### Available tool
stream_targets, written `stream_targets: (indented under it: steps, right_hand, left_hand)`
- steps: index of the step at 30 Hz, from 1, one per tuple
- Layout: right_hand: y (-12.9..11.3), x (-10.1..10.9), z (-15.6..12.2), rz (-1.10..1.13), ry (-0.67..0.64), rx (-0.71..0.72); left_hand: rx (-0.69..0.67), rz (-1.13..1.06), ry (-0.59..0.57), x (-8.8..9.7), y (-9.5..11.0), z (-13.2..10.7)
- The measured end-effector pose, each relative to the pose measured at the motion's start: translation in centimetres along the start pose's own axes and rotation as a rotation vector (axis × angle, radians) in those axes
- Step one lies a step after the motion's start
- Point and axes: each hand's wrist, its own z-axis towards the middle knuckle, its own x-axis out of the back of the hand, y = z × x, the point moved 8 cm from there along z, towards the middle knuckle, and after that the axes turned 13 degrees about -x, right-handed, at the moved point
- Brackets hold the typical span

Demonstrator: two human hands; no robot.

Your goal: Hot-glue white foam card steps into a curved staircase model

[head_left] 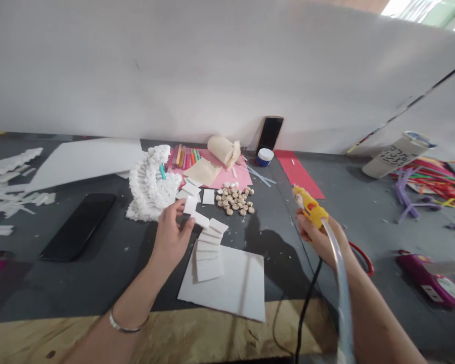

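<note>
My left hand point(171, 233) pinches a small white foam piece point(190, 205) between thumb and fingers, just right of a white curved foam model point(148, 186) built of stacked pieces. More white foam rectangles point(208, 245) lie in a row on a white foam sheet point(237, 288) below the hand. My right hand point(318, 237) is closed round a yellow glue gun point(309, 205), nozzle pointing up and left, with a clear glue stick point(337, 273) out the back and a black cord point(307, 303) hanging down.
A black phone point(79, 225) lies at left, another phone point(270, 133) leans on the white wall. Small wooden discs point(235, 199), pink paper point(231, 174), markers point(184, 155), a red sheet point(299, 174), a cup point(396, 154), coloured sticks point(432, 182) and foam scraps point(11, 194) lie around.
</note>
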Motion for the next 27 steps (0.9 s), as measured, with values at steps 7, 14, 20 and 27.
stream_targets:
  steps: [7, 14, 20, 27]
  right_hand:
    - [-3.7, -8.6, -3.6, 0.525, -0.423, -0.258]
    - [-3.3, -13.7, -5.0, 0.705, -0.474, -0.448]
    - [-3.3, -13.2, -5.0, 0.764, -0.465, -0.410]
    - [-3.8, -12.6, -5.6, 0.725, -0.495, -0.356]
  left_hand:
    - [-0.257, 0.575, -0.384, -2.3, 3.3, -0.7]
    - [-0.152, 0.461, -0.534, -4.0, 2.8, -2.0]
    - [0.028, -0.002, -0.365, -3.7, 2.1, -2.2]
    - [0.532, -0.775, -0.275, -6.0, 1.2, -3.9]
